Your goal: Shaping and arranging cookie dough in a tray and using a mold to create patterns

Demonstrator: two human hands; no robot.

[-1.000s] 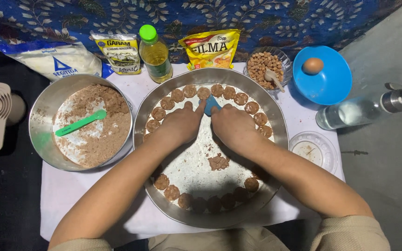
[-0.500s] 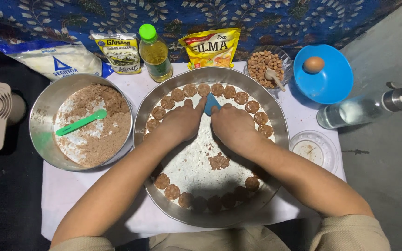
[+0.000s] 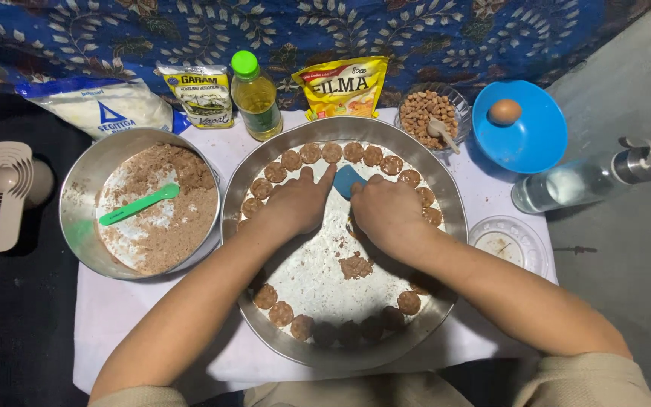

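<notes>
At the centre of the frame, both hands meet over a small blue scraper [image 3: 346, 181]. The left hand [image 3: 295, 203] has its fingers curled, one fingertip touching the scraper's left edge; the right hand [image 3: 386, 211] closes its grip on the scraper's right side. They work inside a large round metal tray [image 3: 453, 226], dusted pale, with small brown dough balls [image 3: 310, 153] ringing its rim and a loose lump of dough [image 3: 356, 265] just below the hands. To the left sits a metal bowl [image 3: 77, 226] of brown dough with a green spatula [image 3: 139, 204]. Along the upper edge stand an oil bottle [image 3: 255, 96], packets and a dish of peanuts [image 3: 423, 111]. Upper right, a blue bowl [image 3: 544, 143] holds an egg [image 3: 504, 111].
</notes>
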